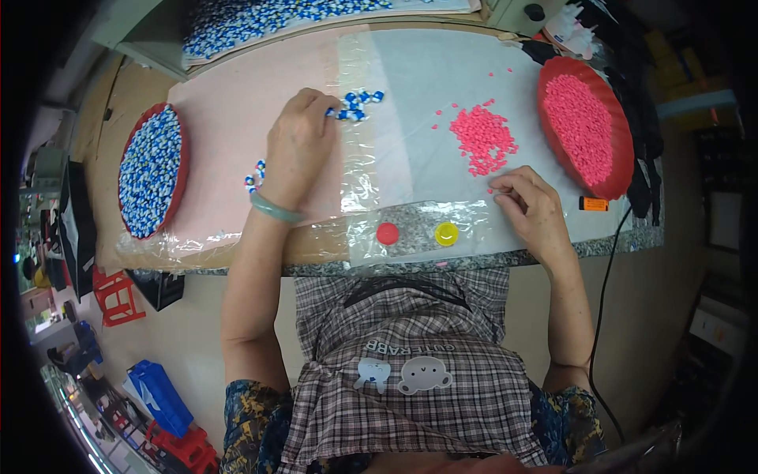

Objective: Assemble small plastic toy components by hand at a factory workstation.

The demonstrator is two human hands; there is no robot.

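Note:
My left hand (302,146), with a pale green bangle at the wrist, has its fingers pinched on a small blue-and-white piece (330,113). Beside those fingertips lies a loose cluster of blue-and-white pieces (353,114). More blue, white and pink pieces (255,177) rest left of that wrist, partly covered by it. Over on the right, my right hand (533,207) is curled low on the mat, thumb and forefinger closed at a small pink piece (490,190). Just beyond it spreads a heap of pink pieces (482,136).
A red bowl of blue-and-white pieces (182,183) stands left; another red bowl of pink pieces (624,142) stands right. Red (388,233) and yellow (446,234) round discs lie near the front edge. An orange-and-black block (593,205) and a black cable (606,292) are at right.

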